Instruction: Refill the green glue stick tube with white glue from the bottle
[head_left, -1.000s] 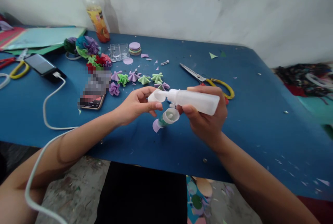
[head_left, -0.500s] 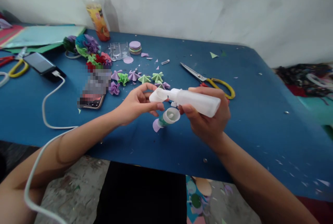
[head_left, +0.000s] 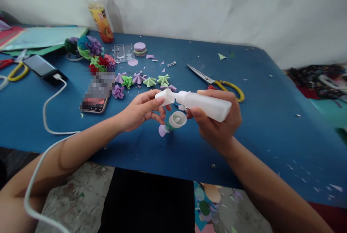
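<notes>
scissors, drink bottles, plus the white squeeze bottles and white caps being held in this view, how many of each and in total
scissors: 2
drink bottles: 1
white squeeze bottles, in the right hand: 1
white caps, in the left hand: 1
total: 5

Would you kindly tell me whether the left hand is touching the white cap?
Touching. The head view shows the left hand with its thumb laid over the near edge of the white cap, no gap between them.
</notes>
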`<state>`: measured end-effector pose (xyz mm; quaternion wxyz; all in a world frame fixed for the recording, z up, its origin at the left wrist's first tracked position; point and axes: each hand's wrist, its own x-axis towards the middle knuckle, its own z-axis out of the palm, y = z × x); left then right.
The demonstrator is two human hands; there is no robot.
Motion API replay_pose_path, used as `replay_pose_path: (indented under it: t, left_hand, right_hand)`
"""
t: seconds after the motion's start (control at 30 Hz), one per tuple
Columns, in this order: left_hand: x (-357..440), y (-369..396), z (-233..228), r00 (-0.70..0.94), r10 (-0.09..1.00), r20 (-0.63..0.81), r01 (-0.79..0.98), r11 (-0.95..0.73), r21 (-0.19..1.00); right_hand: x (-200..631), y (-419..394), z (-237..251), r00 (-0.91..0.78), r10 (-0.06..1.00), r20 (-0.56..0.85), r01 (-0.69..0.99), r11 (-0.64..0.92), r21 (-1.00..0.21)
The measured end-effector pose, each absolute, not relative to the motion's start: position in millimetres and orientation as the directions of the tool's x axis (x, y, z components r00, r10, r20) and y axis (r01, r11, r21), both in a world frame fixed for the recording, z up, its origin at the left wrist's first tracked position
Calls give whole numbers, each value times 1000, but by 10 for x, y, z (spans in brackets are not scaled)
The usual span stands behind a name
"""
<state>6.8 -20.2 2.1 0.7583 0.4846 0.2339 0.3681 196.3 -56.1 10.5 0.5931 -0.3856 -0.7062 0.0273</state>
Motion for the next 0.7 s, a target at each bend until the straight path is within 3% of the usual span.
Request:
replay_pose_path:
  t: [0.4,0.7]
  left_hand:
    - [96,-196,-4,719,691,-77,-263,373,890]
    - [59,-178,33,785,617,-50,-222,357,907]
  right_hand:
    - [1957,-560,160,-64,491,869,585,724,-366]
    - [1940,-590,152,-51,515,856,598,702,-386]
